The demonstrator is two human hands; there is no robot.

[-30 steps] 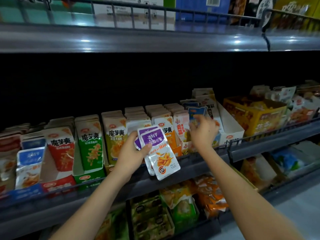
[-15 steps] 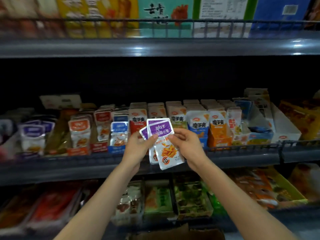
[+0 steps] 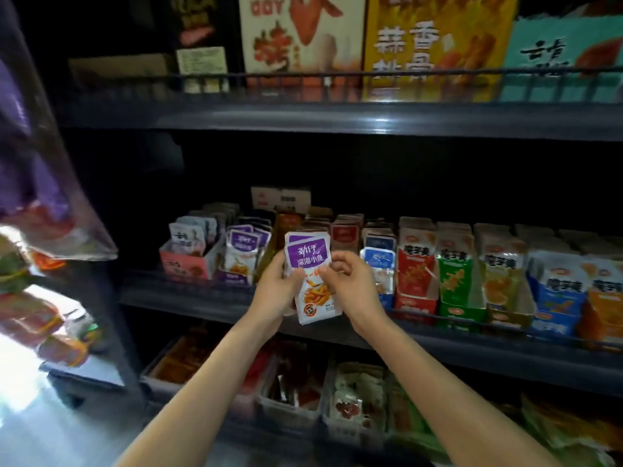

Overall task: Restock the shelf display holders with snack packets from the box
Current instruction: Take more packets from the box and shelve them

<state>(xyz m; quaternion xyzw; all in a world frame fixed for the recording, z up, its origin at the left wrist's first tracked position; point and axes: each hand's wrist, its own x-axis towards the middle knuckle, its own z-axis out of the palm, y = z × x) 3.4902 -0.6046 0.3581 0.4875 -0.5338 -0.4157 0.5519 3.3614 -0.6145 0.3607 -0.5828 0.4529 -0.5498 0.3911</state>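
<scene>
Two bare forearms reached up from the bottom of the view. The left hand (image 3: 274,291) gripped a small stack of packets (image 3: 308,264) from its left side, thumb laid across the front, probably to keep the stack square. The right hand (image 3: 350,284) pinched the front packet near its middle with thumb and curled fingers, apparently to peel one off for placing. At least two purple-topped packets showed in the stack; the full count could not be told.

The stack was held upright in the air just in front of the middle shelf (image 3: 438,345), labels facing out, as the stocked goods stood. Just behind and to its left sat one holder (image 3: 232,276) with a purple row (image 3: 243,247) of the same print, likely the target; it looked only part full. One pink holder (image 3: 182,264) stood beside that. The supply box could not be made out.

Farthest off, four large cartons (image 3: 435,45) lined the top shelf behind a rail.
</scene>
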